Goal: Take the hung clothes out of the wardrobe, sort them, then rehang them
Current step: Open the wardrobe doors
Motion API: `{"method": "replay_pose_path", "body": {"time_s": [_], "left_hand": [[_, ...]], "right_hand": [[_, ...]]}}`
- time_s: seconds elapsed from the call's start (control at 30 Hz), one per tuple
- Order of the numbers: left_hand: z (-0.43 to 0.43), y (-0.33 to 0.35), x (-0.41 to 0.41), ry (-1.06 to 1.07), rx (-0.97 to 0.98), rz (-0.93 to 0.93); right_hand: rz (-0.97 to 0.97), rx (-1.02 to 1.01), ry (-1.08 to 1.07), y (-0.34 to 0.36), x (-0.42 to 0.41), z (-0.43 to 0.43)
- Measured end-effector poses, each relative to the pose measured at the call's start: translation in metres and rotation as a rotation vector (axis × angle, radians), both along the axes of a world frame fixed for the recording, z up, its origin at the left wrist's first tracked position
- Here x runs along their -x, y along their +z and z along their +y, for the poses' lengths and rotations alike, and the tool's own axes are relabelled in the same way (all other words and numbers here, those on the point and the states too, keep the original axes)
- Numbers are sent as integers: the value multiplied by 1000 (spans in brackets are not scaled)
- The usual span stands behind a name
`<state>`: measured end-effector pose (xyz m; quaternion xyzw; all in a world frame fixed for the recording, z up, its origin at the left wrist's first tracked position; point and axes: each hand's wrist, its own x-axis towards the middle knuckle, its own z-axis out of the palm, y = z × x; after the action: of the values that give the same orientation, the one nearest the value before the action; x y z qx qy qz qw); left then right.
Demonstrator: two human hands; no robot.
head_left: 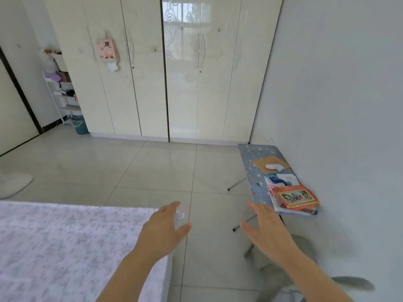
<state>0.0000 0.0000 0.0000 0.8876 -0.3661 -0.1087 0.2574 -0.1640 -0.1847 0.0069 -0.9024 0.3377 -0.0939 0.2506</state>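
- Wardrobe [165, 68] stands across the upper centre of the frame, all doors shut; the hung clothes are inside and not visible.
- Step in hand, as judged: approach the wardrobe and open a door. None of the task is yet done.
- Method advised: cross the bare floor [135, 171] between the bed [65, 243] at lower left and the folding surface [253, 171] at right, keeping clear of its splayed legs. Take a long vertical door handle [199, 50] near its middle and pull squarely, so the tall panel does not twist. Open both centre doors for full access to the rail.
- The bed is bare of clothes and looks a fair place for sorting the garments.
- Left hand [163, 229], lower centre: fingers spread and relaxed, holding nothing. A small pale blur at its fingertips may be glare off the tile; the view is too soft to tell.
- Right hand [268, 227], lower right of centre: fingers extended and apart, empty, touching nothing, near the front end of the surface.
- The surface carries a red printed packet [295, 197] and papers, none of which the task calls for.
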Motion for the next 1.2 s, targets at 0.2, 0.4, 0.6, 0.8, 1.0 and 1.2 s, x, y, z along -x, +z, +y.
{"method": "replay_pose_path", "body": {"time_s": [0.2,0.4,0.6,0.8,1.0,1.2], "left_hand": [[-69,0,-89,-8,8,25],[-157,-6,-175,27,-2,10],[-269,8,-258,73,12,22],[-369,27,-337,100,29,-7],[-449,13,-434,121,18,-5],[-536,3,-567,122,44,-37]], "right_hand": [[-6,0,-12,5,-82,-65],[-31,-4,-19,-8,-166,-156],[-99,-27,8,-7,-258,-269],[-107,-12,61,9,-346,-369],[-87,-15,86,-1,-447,-453],[-107,17,72,-12,-581,-541]]}}
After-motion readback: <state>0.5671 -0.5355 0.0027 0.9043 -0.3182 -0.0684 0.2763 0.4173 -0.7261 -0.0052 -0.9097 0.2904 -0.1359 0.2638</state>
